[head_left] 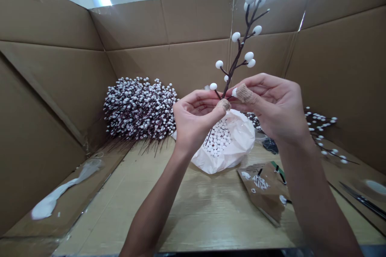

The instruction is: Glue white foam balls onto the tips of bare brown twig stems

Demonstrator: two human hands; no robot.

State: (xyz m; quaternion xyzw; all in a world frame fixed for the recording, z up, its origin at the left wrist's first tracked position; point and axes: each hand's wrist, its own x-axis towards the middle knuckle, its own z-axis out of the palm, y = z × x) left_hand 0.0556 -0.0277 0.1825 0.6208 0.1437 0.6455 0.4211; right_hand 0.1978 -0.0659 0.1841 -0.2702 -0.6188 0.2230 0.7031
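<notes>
Both my hands are raised in the middle of the view, pinching the lower end of a dark twig studded with white oval beads. My left hand grips the stem from the left, its thumb wrapped in tan tape. My right hand closes on the stem from the right, a taped finger pressing a white bead. The twig rises up and to the right above my fingers. Directly beneath my hands sits a white plastic bag full of loose white beads.
A big pile of finished beaded twigs lies at the back left. More beaded twigs lie at the right. A scrap of cardboard with glue dabs lies at the front right, a white glue smear at the left. Cardboard walls surround the work surface.
</notes>
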